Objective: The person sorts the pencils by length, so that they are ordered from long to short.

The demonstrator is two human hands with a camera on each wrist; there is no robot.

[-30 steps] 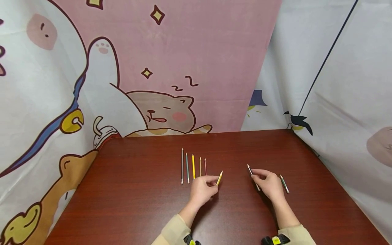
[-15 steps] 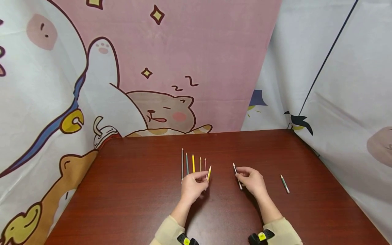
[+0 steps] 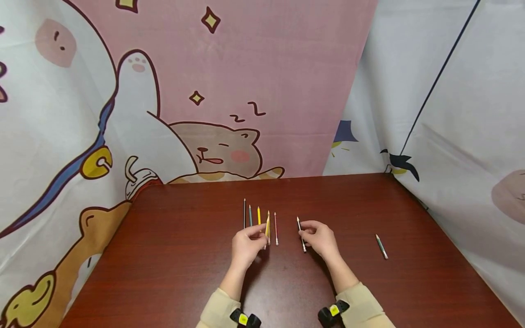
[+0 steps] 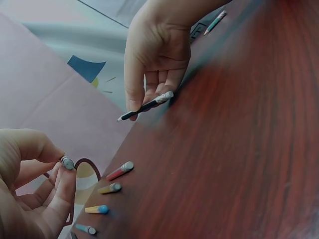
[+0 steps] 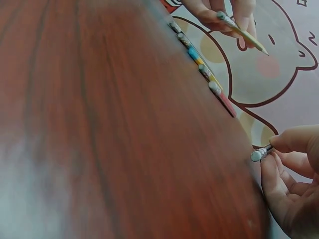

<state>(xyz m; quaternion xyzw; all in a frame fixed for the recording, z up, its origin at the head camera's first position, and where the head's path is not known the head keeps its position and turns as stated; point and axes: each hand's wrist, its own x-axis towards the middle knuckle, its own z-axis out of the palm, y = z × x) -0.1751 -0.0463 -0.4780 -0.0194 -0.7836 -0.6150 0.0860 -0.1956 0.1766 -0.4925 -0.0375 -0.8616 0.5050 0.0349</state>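
My left hand (image 3: 247, 245) pinches a short yellow pencil (image 3: 267, 226) between thumb and fingers, tip pointing away, above the row of pencils. In the left wrist view only that pencil's eraser end (image 4: 67, 163) shows. A short black pencil (image 4: 149, 105) is pinched in my right hand (image 3: 321, 239), to the right of the row. Lying side by side are a black pencil (image 3: 244, 212), a blue pencil (image 3: 250, 216), a yellow pencil with a blue end (image 5: 194, 55), a gold pencil (image 3: 269, 238) and a red pencil (image 3: 276, 229). My left hand hides the near ends of some.
A short green pencil (image 3: 382, 247) lies apart on the right side of the brown table (image 3: 180, 273). Printed cloth (image 3: 303, 91) hangs behind the table and at both sides. Each wrist wears a black camera strap.
Both hands have moved left, each carrying its pencil. The yellow pencil has come from right of the row to over the gold pencil; the black one is now closer to the red pencil.
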